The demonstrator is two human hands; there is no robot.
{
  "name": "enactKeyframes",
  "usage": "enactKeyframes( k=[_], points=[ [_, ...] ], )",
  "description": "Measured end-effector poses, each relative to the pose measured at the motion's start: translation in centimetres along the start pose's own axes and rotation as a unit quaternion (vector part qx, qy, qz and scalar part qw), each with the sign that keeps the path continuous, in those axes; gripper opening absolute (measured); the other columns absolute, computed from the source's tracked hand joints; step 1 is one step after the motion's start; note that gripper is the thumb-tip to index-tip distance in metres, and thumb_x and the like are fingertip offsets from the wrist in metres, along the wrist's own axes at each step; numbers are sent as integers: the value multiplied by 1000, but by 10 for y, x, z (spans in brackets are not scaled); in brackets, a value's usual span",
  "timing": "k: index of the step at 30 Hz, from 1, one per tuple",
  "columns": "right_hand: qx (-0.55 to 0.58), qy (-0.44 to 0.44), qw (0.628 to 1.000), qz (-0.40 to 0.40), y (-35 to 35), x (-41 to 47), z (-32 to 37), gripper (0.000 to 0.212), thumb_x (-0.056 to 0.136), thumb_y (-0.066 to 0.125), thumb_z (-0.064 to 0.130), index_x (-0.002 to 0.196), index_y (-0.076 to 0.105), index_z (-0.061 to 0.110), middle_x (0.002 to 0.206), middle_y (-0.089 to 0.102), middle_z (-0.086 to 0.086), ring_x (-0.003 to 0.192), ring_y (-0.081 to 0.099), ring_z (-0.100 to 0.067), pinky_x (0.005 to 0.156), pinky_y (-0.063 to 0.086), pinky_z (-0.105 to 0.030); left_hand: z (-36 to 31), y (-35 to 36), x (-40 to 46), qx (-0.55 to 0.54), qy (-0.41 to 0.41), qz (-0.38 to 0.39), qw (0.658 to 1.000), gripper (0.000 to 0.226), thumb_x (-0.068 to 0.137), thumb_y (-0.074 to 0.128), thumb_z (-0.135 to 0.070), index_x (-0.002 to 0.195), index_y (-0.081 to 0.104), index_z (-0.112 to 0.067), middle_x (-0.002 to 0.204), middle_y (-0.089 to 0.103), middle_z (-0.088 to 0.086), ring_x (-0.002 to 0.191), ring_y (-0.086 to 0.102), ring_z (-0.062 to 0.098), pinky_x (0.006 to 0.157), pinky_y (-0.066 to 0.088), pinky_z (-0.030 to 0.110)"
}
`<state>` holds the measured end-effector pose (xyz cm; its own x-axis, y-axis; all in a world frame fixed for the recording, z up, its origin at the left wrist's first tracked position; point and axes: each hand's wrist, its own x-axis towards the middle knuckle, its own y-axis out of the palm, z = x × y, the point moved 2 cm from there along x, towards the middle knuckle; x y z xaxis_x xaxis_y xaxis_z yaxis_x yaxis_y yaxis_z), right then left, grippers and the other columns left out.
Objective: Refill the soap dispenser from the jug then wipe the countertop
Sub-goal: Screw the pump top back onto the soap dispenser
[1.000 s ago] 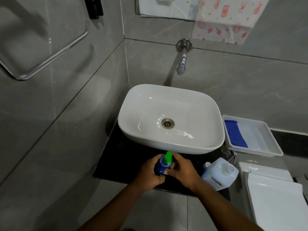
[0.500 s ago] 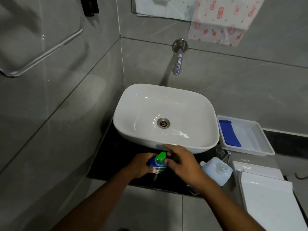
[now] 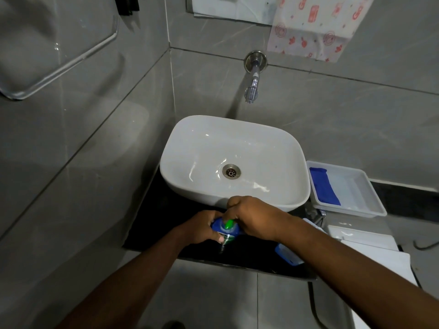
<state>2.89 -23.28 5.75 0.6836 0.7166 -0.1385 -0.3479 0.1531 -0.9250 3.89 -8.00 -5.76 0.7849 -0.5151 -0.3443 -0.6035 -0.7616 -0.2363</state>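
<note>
A blue soap dispenser (image 3: 226, 230) with a green pump top stands on the black countertop (image 3: 161, 224) just in front of the white basin (image 3: 237, 143). My left hand (image 3: 202, 225) grips its body from the left. My right hand (image 3: 251, 218) is closed over the green pump head from the right. The translucent jug (image 3: 288, 255) lies behind my right forearm; only a corner with a blue label shows. A blue cloth (image 3: 324, 186) lies in a white tray (image 3: 370, 200) right of the basin.
A chrome tap (image 3: 253, 77) juts from the grey tiled wall above the basin. A white toilet cistern lid (image 3: 370, 248) sits at the right. A glass shelf (image 3: 59, 55) hangs on the left wall. Grey floor tiles lie below the counter's front edge.
The camera has shifted, so the basin sits further right in view. My right hand has closed down over the pump top, and the dispenser now appears more from above. My forearm now hides most of the jug.
</note>
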Motion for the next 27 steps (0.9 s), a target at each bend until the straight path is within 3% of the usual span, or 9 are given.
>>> enactKeyframes(
  k=[4,10,13,15,16,19,23,25,27],
  points=[
    [-21,-10,1000,15,-1,-2,1,33,80,68,5,112,70,12,110,63,-9,99,62,-28,83,50,-33,-1,0,0,-8,-9,8,1000,52,67,78,3,116,60,-4,117,67,15,108,65,26,100,48,48],
    [-19,-22,1000,8,2,-3,0,34,79,68,5,113,70,12,112,63,-10,100,63,-27,83,49,-31,-3,0,-3,0,-3,11,1000,51,69,78,0,116,61,-6,117,68,14,107,65,26,100,48,48],
    [54,50,997,-32,16,-7,-15,63,78,68,0,136,50,18,123,54,-11,108,56,-23,92,46,-28,0,1,-4,12,1,0,1000,61,68,79,1,124,56,-6,125,63,12,113,61,24,102,47,44],
    [142,159,974,-76,35,-17,-27,81,75,73,1,145,37,19,131,49,-11,115,53,-23,99,44,-28,7,3,-10,-4,-22,-63,998,77,67,80,2,135,45,-11,134,52,5,116,56,21,101,47,37],
    [193,207,955,-93,48,-22,-31,83,71,77,2,144,39,16,133,50,-11,118,53,-23,102,44,-29,11,5,-15,-27,-44,-120,991,78,67,79,3,135,43,-12,132,49,5,113,55,22,97,48,35],
    [345,271,890,-122,91,-27,-29,80,63,86,0,135,51,10,127,60,-9,115,59,-20,103,48,-37,24,20,-34,-104,-83,-233,963,59,73,69,11,125,50,-10,128,56,11,97,58,20,80,50,31],
    [380,285,858,-195,116,-19,-29,54,68,84,1,113,64,22,104,71,3,93,67,-7,88,52,-22,22,39,-45,-166,-73,-205,962,58,80,47,19,130,47,-10,129,54,4,97,55,16,66,46,18],
    [386,275,859,-192,118,-9,-25,52,69,83,1,110,64,27,99,71,14,87,67,6,82,49,-9,25,35,-54,-181,-81,-219,955,60,83,39,18,134,45,-12,127,52,0,99,54,18,64,46,19],
    [388,256,864,-193,115,4,-14,52,69,83,1,109,65,30,94,70,23,86,65,11,79,48,-5,29,23,-66,-191,-79,-245,947,62,83,37,18,132,47,-18,124,53,-4,100,54,17,64,46,19]
  ],
)
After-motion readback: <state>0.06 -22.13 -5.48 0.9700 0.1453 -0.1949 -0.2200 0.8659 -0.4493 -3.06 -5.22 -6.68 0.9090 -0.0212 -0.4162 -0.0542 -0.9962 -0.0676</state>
